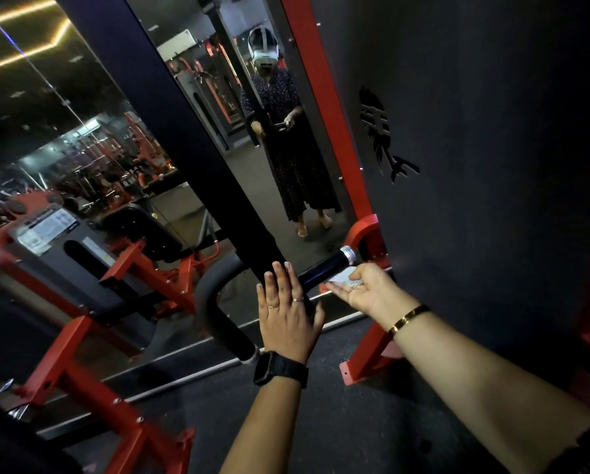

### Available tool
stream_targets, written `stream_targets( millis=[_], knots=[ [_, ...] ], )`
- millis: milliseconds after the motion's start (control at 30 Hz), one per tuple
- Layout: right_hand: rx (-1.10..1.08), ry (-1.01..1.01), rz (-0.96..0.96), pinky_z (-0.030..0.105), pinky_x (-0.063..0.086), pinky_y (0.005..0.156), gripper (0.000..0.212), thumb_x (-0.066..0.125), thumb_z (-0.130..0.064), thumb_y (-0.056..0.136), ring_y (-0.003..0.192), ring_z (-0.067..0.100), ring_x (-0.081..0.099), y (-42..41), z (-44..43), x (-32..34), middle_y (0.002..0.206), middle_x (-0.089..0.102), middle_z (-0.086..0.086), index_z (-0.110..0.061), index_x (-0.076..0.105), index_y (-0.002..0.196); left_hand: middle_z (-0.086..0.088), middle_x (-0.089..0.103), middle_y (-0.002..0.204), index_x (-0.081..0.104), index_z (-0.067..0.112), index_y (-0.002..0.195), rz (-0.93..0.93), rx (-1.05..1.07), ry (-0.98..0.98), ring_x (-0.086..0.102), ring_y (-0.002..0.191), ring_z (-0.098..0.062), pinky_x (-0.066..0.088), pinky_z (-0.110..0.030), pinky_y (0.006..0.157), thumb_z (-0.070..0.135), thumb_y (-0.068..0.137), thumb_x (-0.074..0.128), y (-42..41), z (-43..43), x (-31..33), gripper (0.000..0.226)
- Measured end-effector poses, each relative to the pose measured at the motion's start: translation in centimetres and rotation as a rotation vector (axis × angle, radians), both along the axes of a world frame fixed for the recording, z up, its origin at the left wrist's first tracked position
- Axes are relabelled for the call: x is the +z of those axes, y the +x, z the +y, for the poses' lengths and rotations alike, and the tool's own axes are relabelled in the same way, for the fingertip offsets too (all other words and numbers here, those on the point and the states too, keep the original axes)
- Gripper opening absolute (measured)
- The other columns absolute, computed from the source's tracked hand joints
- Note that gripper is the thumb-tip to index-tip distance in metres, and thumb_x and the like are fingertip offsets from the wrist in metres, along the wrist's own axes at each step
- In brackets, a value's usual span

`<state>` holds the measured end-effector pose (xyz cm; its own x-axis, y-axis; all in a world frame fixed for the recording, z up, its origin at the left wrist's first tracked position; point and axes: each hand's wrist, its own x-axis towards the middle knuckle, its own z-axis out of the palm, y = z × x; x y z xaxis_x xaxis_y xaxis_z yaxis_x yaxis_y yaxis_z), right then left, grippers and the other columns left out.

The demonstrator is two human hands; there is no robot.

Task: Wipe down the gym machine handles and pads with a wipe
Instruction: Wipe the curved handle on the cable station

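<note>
Your left hand (288, 316) was spread flat, fingers straight, against the black handle (208, 302), your right hand (362, 290) lay palm up, thumb pinning the white wipe (339, 280) just below the handle's silver-capped end.

A wall mirror (91, 107) fills the left of the frame, reflecting glowing light strips (16, 15) at upper left and red-framed machines (143, 268) at mid left. Dark floor (372, 422) spans the bottom.

Your handle (321, 273): smooth black grip, slight sheen; bright metal collar (348, 253) at end. Your wipe (341, 280): thin, white, soft-looking. Red frame (324, 97): glossy painted metal. Dark panel (492, 165): matt.
</note>
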<state>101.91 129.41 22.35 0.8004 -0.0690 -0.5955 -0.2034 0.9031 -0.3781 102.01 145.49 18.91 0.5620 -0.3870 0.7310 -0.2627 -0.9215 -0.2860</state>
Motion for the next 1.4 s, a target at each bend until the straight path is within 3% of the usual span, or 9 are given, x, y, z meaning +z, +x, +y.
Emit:
stream_targets(
  millis=[167, 300, 400, 533, 700, 800, 1000, 1233, 1400],
  knots=[
    [-0.127, 0.01, 0.005, 0.051, 0.03, 0.111, 0.051, 0.013, 0.007, 0.093, 0.129, 0.04, 0.043, 1.5, -1.5, -0.5, 0.14, 0.045, 0.022, 0.005, 0.041, 0.135, -0.013, -0.02, 0.16, -0.008, 0.006, 0.153, -0.034, 0.036, -0.031, -0.016, 0.148, -0.027, -0.006, -0.043, 0.121, 0.047, 0.065, 0.078, 0.1, -1.2, 1.3, 0.129],
    [-0.268, -0.085, -0.143, 0.033, 0.05, 0.091, 0.025, 0.039, 0.008, 0.092, 0.092, 0.025, 0.062, 1.2, -1.4, 0.1, 0.097, 0.061, 0.015, 0.0, 0.061, 0.099, -0.012, -0.02, 0.16, -0.008, 0.01, 0.154, -0.021, 0.084, -0.025, -0.018, 0.148, -0.027, -0.009, -0.045, 0.12, 0.05, 0.062, 0.08, 0.4, -1.4, 2.0, 0.133],
    [-0.33, -0.573, -0.303, 0.027, 0.052, 0.076, 0.028, 0.046, 0.007, 0.084, 0.087, 0.024, 0.067, 1.5, -0.9, -0.4, 0.1, 0.069, 0.016, -0.007, 0.066, 0.1, -0.011, -0.02, 0.16, -0.009, 0.015, 0.155, -0.017, 0.069, -0.02, -0.017, 0.148, -0.027, -0.01, -0.045, 0.12, 0.047, 0.056, 0.085, 0.4, -1.4, 1.9, 0.139],
    [-0.251, -1.516, -0.499, 0.028, 0.025, 0.108, 0.046, 0.035, -0.001, 0.08, 0.12, 0.026, 0.055, 0.7, 2.1, -2.7, 0.123, 0.063, 0.015, -0.006, 0.067, 0.113, -0.012, -0.019, 0.16, -0.009, 0.014, 0.154, -0.006, 0.075, -0.029, -0.017, 0.148, -0.029, -0.012, -0.046, 0.119, 0.043, 0.053, 0.086, 0.7, -1.4, 1.7, 0.141],
    [-0.226, -1.977, -0.857, 0.047, 0.022, 0.113, 0.044, 0.039, -0.005, 0.08, 0.125, 0.018, 0.052, -1.0, 5.7, -4.7, 0.126, 0.063, 0.008, -0.007, 0.065, 0.115, -0.013, -0.018, 0.16, -0.006, 0.005, 0.153, -0.135, 0.012, -0.02, -0.015, 0.148, -0.028, -0.002, -0.048, 0.119, 0.025, 0.092, 0.04, 1.0, -1.0, 1.4, 0.08],
    [-0.226, -2.207, -0.976, 0.05, 0.022, 0.114, 0.046, 0.04, -0.005, 0.083, 0.131, 0.018, 0.047, -0.6, 2.8, -6.4, 0.135, 0.056, 0.007, -0.007, 0.061, 0.124, -0.012, -0.016, 0.161, -0.007, 0.005, 0.153, -0.102, -0.003, -0.03, -0.014, 0.149, -0.026, -0.005, -0.046, 0.12, 0.034, 0.081, 0.063, 1.0, -1.0, 1.6, 0.105],
    [-0.338, -2.071, -0.578, 0.059, 0.033, 0.106, 0.055, 0.033, -0.004, 0.075, 0.126, 0.023, 0.051, 0.8, -0.4, -5.5, 0.129, 0.061, 0.007, -0.011, 0.062, 0.121, -0.011, -0.018, 0.16, -0.012, 0.007, 0.153, -0.018, 0.03, -0.028, -0.015, 0.149, -0.026, -0.01, -0.045, 0.12, 0.041, 0.047, 0.088, 0.9, -0.8, 1.3, 0.15],
    [-0.187, -2.071, -0.944, 0.053, 0.033, 0.109, 0.054, 0.035, -0.004, 0.074, 0.126, 0.022, 0.052, -0.3, 4.4, -5.1, 0.131, 0.059, 0.012, -0.004, 0.055, 0.125, -0.014, -0.016, 0.161, -0.007, 0.003, 0.153, -0.096, -0.012, -0.025, -0.012, 0.149, -0.028, -0.002, -0.048, 0.12, 0.028, 0.088, 0.042, 1.0, -0.9, 1.4, 0.085],
    [-0.262, -2.154, -0.782, 0.055, 0.033, 0.108, 0.065, 0.033, -0.003, 0.073, 0.127, 0.025, 0.05, 0.3, -0.7, -6.2, 0.135, 0.056, 0.008, -0.015, 0.042, 0.136, -0.013, -0.015, 0.161, -0.007, 0.005, 0.153, -0.009, -0.003, -0.014, -0.012, 0.149, -0.028, -0.008, -0.047, 0.12, 0.04, 0.056, 0.079, 0.9, -0.8, 1.5, 0.135]
  ],
)
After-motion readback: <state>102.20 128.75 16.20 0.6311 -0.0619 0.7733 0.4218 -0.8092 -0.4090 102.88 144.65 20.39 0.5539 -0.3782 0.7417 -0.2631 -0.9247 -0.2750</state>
